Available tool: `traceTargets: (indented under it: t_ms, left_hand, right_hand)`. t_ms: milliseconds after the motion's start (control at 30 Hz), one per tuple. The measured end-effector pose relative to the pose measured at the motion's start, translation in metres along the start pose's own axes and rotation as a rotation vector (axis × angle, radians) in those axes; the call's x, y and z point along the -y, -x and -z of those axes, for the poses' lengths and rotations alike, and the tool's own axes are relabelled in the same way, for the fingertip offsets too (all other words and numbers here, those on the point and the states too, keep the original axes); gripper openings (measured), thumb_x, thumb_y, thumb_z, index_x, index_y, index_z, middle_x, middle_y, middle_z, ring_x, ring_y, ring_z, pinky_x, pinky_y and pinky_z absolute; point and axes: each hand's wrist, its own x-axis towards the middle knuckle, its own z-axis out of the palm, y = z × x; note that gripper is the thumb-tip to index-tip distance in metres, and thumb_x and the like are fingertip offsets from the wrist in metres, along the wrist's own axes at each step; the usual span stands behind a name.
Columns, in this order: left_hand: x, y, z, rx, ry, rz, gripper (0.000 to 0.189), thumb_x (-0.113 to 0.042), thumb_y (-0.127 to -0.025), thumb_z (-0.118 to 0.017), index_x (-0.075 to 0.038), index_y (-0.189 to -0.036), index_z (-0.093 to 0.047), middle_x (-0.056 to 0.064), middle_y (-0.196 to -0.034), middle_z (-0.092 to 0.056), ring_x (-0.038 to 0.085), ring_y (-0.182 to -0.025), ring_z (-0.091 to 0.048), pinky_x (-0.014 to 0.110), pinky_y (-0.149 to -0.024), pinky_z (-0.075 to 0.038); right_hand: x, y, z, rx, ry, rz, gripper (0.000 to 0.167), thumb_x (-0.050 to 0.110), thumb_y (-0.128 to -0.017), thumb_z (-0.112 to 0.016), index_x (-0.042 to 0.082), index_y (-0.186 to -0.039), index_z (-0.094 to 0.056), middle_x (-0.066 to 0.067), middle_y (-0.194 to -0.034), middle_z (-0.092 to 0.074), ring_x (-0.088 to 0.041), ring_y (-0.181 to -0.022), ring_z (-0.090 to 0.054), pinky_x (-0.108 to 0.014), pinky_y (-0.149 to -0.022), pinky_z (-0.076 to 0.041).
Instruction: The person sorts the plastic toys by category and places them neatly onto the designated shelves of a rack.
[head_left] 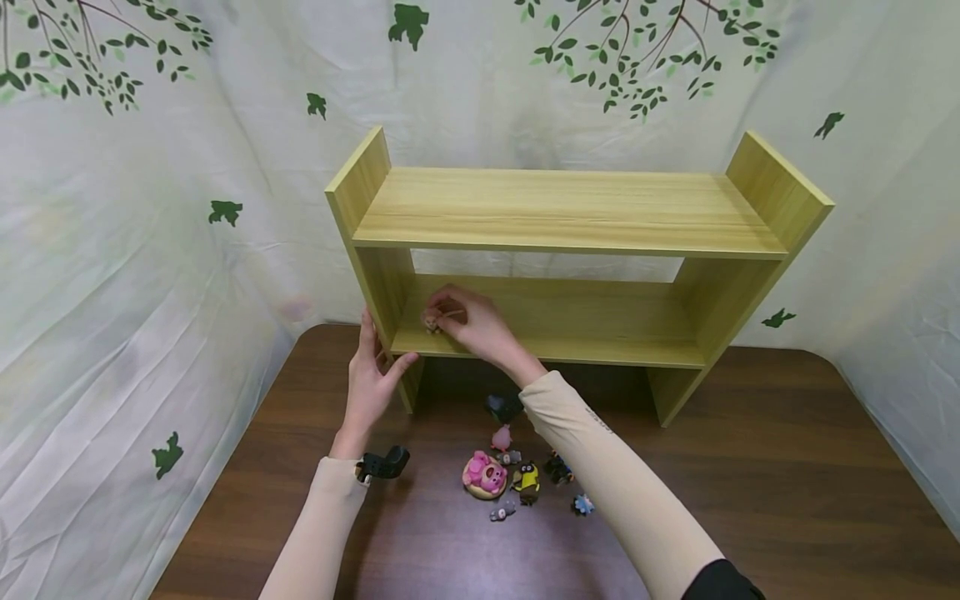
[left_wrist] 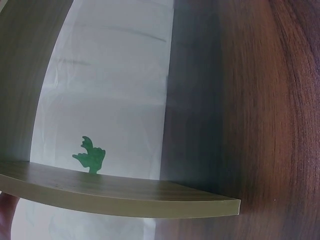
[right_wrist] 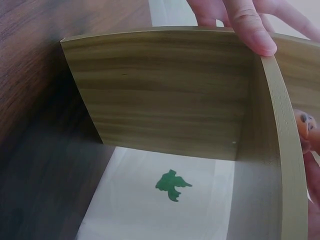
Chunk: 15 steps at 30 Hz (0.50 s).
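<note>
A two-tier wooden shelf point(head_left: 570, 208) stands on the table. My right hand point(head_left: 476, 325) pinches a small orange-pink figurine point(head_left: 431, 320) at the left end of the lower tier, close over its board. In the right wrist view the figurine point(right_wrist: 305, 122) shows beside the board's front edge, partly hidden by fingers. My left hand point(head_left: 369, 383) holds the shelf's left side panel, with the fingers along its outer face. Its thumb point(right_wrist: 262, 42) rests on the front edge where the panel meets the lower board.
On the table before the shelf lie a pink bear figurine point(head_left: 484, 476), a yellow-and-dark figurine point(head_left: 527, 482), a pink one point(head_left: 502, 437), grey ones point(head_left: 502, 511), a blue-white one point(head_left: 582, 504) and dark ones point(head_left: 504, 407). A leaf-printed curtain point(head_left: 225, 150) hangs behind.
</note>
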Motion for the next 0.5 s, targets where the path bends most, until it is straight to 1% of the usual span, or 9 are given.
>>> traceTargets:
  t_ms: [167,333,400,500]
  left_hand:
    - [-0.002,-0.001,-0.001,0.0,0.0,0.0,0.104,0.01,-0.083,-0.067,-0.025,-0.155,-0.001,0.021,-0.149,-0.031,0.04,-0.125,-0.043,0.059,-0.089,-0.041]
    - [-0.025,-0.002,0.001,0.002,-0.004,-0.026,0.102,0.013,-0.083,-0.064,-0.024,-0.155,-0.003,0.027,-0.147,-0.031,0.045,-0.124,-0.043,0.061,-0.088,-0.04]
    - [-0.034,-0.002,0.002,0.004,-0.004,-0.035,0.101,0.013,-0.084,-0.064,-0.024,-0.155,-0.004,0.029,-0.146,-0.033,0.045,-0.123,-0.043,0.062,-0.088,-0.04]
    - [-0.036,-0.002,0.002,0.001,-0.008,-0.045,0.1,0.013,-0.084,-0.064,-0.024,-0.155,-0.004,0.029,-0.145,-0.034,0.046,-0.122,-0.044,0.062,-0.087,-0.041]
  right_hand:
    - [0.001,0.0,0.001,-0.009,-0.005,-0.013,0.016,0.003,-0.092,-0.062,0.002,-0.108,-0.063,-0.005,-0.102,-0.066,-0.015,-0.097,-0.063,-0.021,-0.082,-0.048]
    - [0.001,0.002,0.004,-0.021,-0.017,-0.019,0.019,0.002,-0.091,-0.063,0.004,-0.109,-0.063,-0.005,-0.105,-0.066,-0.016,-0.101,-0.062,-0.023,-0.084,-0.047]
    - [0.001,0.004,0.006,-0.038,-0.023,-0.025,0.02,0.006,-0.091,-0.064,0.005,-0.11,-0.064,-0.004,-0.106,-0.066,-0.016,-0.102,-0.062,-0.024,-0.085,-0.047]
    - [0.002,0.008,0.01,-0.069,-0.033,-0.025,0.023,0.006,-0.09,-0.065,0.004,-0.113,-0.064,-0.006,-0.11,-0.066,-0.018,-0.104,-0.06,-0.025,-0.087,-0.046]
